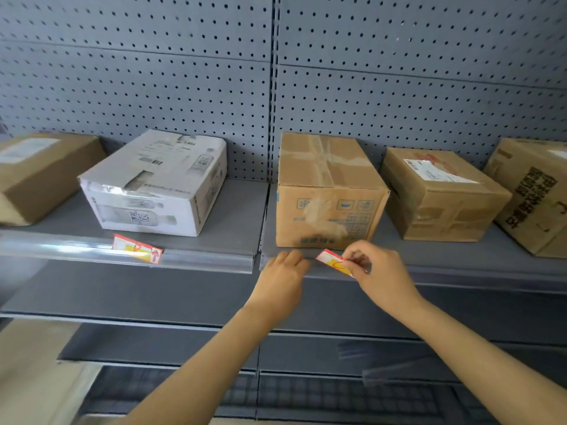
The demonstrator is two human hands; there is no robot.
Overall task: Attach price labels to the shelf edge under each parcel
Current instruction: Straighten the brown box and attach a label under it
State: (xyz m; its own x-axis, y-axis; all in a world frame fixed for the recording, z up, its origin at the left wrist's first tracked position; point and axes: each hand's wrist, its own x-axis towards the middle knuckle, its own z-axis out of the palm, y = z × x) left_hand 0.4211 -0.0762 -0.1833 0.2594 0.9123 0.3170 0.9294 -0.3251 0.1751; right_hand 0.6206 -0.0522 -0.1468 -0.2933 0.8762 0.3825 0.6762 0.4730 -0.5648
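Observation:
Several parcels stand on a grey shelf [239,216]. A brown carton with blue print [328,191] is in the middle. Just below it my right hand [377,271] pinches a red, white and yellow price label [329,259] against the shelf edge. My left hand [283,271] rests its fingertips on the clear edge strip [460,273] right beside the label. A white carton [156,182] stands to the left, and a second price label [136,248] sits tilted in the clear strip [61,250] under it.
A brown box [40,173] is at far left. Two more brown boxes [441,194] [534,191] stand at right. Grey pegboard [276,72] backs the shelf. Lower shelves [184,305] lie beneath, with loose clear strips [399,363] on one.

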